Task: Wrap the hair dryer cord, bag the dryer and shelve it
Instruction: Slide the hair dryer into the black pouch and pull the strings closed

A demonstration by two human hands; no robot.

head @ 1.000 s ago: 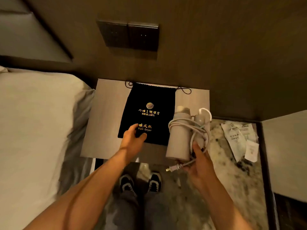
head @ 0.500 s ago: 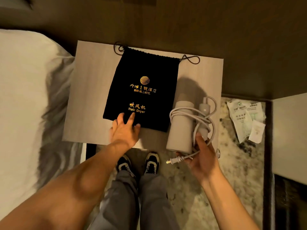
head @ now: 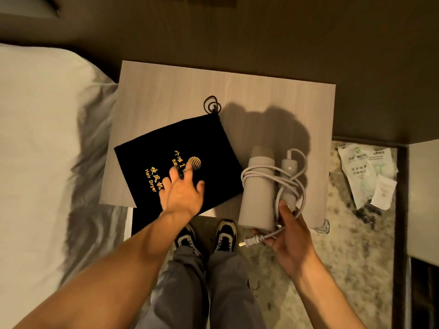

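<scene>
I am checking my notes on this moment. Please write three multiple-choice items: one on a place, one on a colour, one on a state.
1. Where does the bag lie?
A. on the bed
B. on the table
C. on the floor

2. What colour is the bag's print?
A. gold
B. white
C. red

3. How is the cord?
A. plugged into the wall
B. stretched straight
C. wound round the dryer

Answers: 1 B, it lies flat on the table under the left hand; 2 A, gold letters on black; 3 C, loops circle the dryer and the plug hangs free at the right hand.
</scene>
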